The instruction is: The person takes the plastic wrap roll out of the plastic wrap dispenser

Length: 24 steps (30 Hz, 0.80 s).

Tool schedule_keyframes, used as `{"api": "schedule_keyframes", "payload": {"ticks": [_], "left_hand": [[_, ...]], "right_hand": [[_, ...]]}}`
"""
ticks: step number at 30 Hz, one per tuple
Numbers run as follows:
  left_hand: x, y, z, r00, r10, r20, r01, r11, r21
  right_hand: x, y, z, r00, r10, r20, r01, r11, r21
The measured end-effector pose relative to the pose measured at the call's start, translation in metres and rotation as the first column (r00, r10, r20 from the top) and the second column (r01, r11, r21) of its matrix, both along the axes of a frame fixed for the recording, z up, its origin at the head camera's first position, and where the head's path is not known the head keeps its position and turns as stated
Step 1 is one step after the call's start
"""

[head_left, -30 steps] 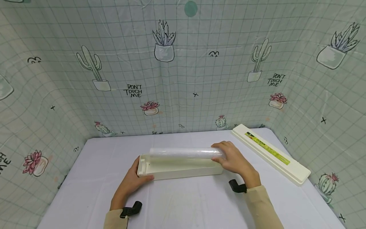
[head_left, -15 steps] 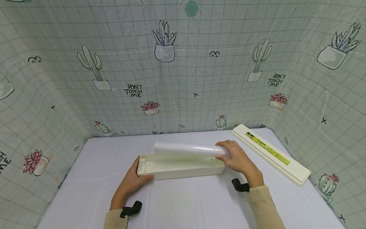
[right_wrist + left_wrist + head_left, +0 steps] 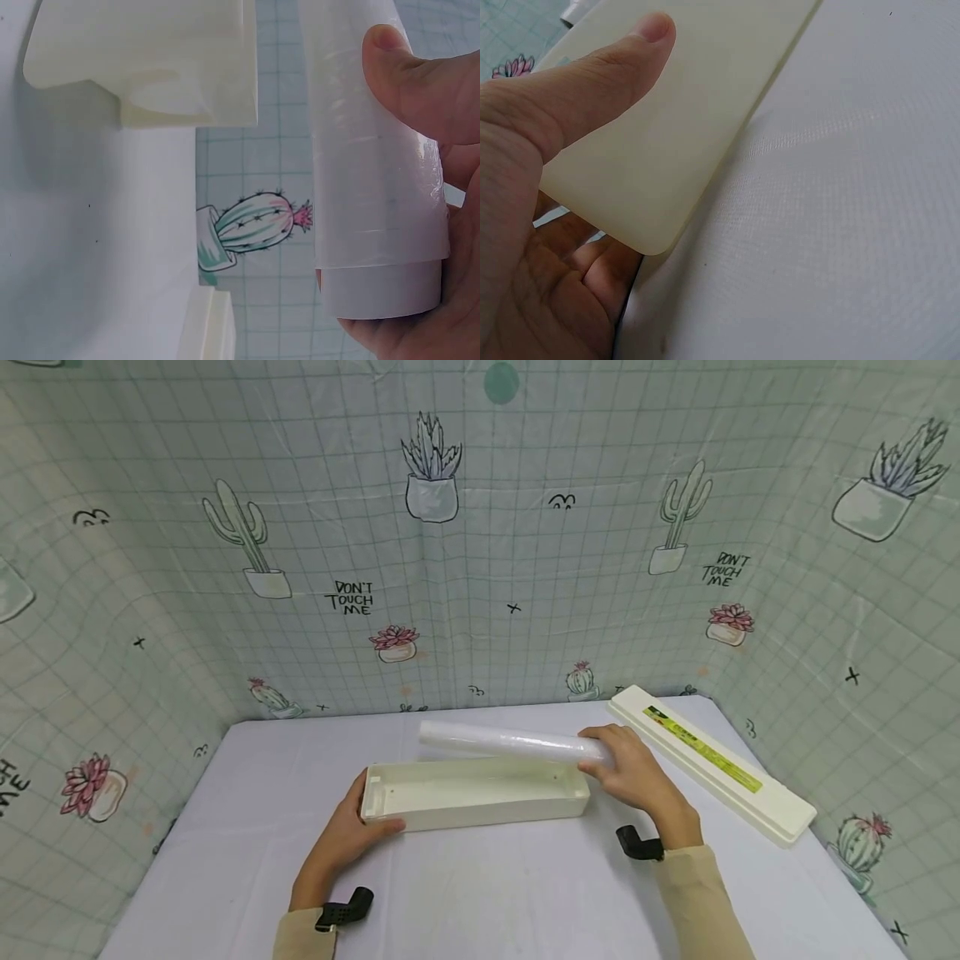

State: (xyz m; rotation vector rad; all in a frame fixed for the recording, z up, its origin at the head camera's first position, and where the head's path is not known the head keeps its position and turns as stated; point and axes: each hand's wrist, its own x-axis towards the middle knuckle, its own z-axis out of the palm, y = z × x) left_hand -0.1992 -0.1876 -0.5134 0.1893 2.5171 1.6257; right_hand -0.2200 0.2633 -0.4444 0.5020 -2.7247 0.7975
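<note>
A roll of plastic wrap (image 3: 502,742) is held by its right end in my right hand (image 3: 630,770), raised above the back edge of a long cream box (image 3: 472,817). In the right wrist view the thumb lies along the wrap (image 3: 379,172), and the white core sticks out past the film. The roll slants, its left end farther back. My left hand (image 3: 351,827) grips the left end of the box, thumb on the front wall and fingers behind. The left wrist view shows that thumb across the box wall (image 3: 682,127). Inside, the box is bare.
A long cream lid (image 3: 708,764) with a yellow-green label lies slanted on the right of the white-covered table (image 3: 480,893). Behind the table hangs a gridded curtain (image 3: 480,552) printed with cacti.
My right hand has lifted the plastic wrap roll up out of the box, back and to the right. My left hand and the box have stayed in place.
</note>
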Motion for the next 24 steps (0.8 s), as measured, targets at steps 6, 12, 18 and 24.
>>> {"api": "schedule_keyframes", "payload": {"ticks": [6, 12, 18, 24], "left_hand": [[-0.001, 0.000, -0.003, 1.000, -0.004, 0.015, 0.004, 1.000, -0.006], [0.000, 0.000, -0.004, 1.000, 0.013, 0.019, -0.013, 1.000, 0.006], [0.002, 0.002, -0.006, 0.999, 0.013, 0.040, -0.014, 1.000, 0.013], [0.000, 0.000, -0.004, 0.999, 0.020, 0.042, -0.020, 1.000, 0.008]], "right_hand": [[0.001, 0.006, -0.001, 1.000, -0.021, -0.010, 0.021, 1.000, -0.002], [0.000, 0.013, -0.003, 0.999, -0.034, -0.025, 0.034, 0.999, 0.002], [0.003, 0.018, -0.005, 0.999, -0.053, -0.005, 0.053, 0.999, 0.005], [-0.001, 0.021, -0.006, 0.998, -0.061, -0.010, 0.061, 0.998, -0.003]]}}
